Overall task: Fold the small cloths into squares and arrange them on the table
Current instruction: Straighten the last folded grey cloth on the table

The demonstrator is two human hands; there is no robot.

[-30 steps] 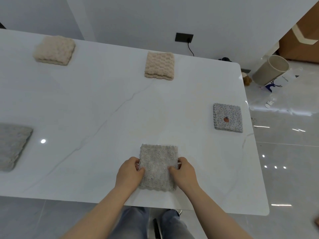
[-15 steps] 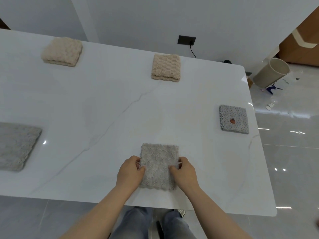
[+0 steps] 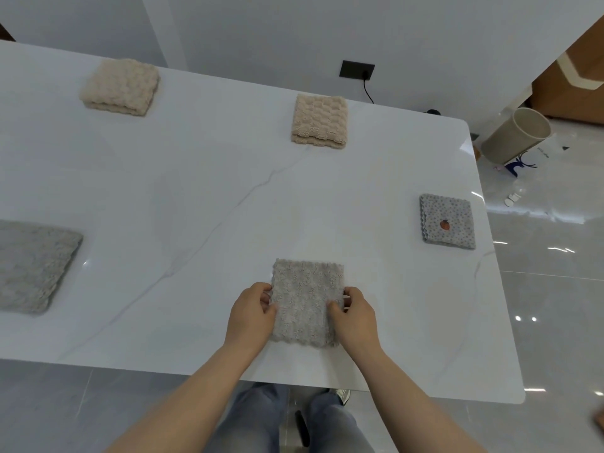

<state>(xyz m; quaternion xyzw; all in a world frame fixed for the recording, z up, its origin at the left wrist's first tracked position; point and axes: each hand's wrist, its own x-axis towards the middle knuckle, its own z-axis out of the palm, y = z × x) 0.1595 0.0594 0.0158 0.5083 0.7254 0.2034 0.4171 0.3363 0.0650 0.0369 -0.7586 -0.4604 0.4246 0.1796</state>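
Pinching the folded grey cloth [image 3: 305, 305] by its side edges, left hand [image 3: 250, 313] and right hand [image 3: 356, 317] curl their fingers [image 3: 263, 289] round it; it lies, seemingly flat, at the near edge of the worktop [image 3: 196, 207].

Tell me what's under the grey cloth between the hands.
The grey cloth lies on the white table; left hand and right hand pinch its sides. Anything beneath is covered.

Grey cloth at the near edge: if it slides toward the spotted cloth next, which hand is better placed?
Right, probably. Both hands pinch the grey cloth, but the right hand grips the edge facing the spotted cloth and could pull it that way; the left hand is on the opposite edge.
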